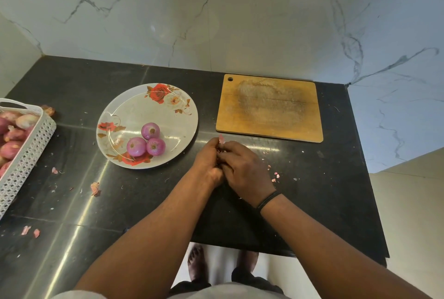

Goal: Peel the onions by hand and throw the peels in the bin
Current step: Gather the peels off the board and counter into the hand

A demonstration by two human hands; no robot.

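My left hand and my right hand are pressed together over the dark counter, both closed around an onion that is almost fully hidden between them. A pink flake of onion peel sticks up above the fingertips. Three peeled purple onions lie together on a floral plate to the left of my hands. A white perforated basket at the left edge holds several unpeeled onions. No bin is in view.
A wooden cutting board lies at the back right near the marble wall. Loose peel scraps are scattered over the black counter. The counter's front edge runs just above my bare feet.
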